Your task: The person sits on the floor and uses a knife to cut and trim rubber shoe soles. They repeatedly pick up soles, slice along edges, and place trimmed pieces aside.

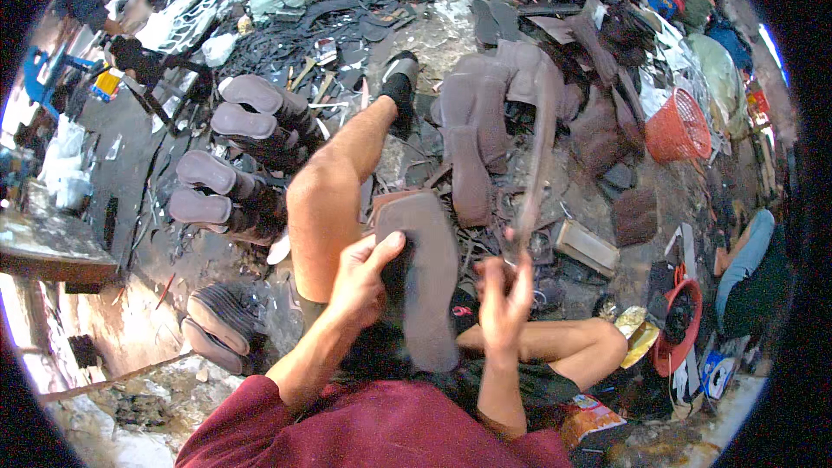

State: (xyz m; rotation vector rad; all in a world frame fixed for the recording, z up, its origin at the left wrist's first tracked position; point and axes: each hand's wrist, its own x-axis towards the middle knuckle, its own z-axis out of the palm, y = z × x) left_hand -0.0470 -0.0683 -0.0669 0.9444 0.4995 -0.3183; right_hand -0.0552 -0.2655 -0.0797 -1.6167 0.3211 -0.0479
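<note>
Head view: flat grey-brown shoe sole (429, 286)

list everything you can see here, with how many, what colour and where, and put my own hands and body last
shoe sole: one, grey-brown, held upright in front of the person
long strip: one, grey-brown, rising from the right hand
stacked soles: several piles, grey-brown, on the floor at left
cut sole pieces: a heap, grey-brown, floor ahead
mesh basket: one, orange-red, right
red bowl: one, lower right
black scraps: many, far floor
left hand: grips the sole's left edge
right hand: closed on the strip's lower end
bare legs: two, left one stretched forward
shirt: maroon, bottom edge
</note>
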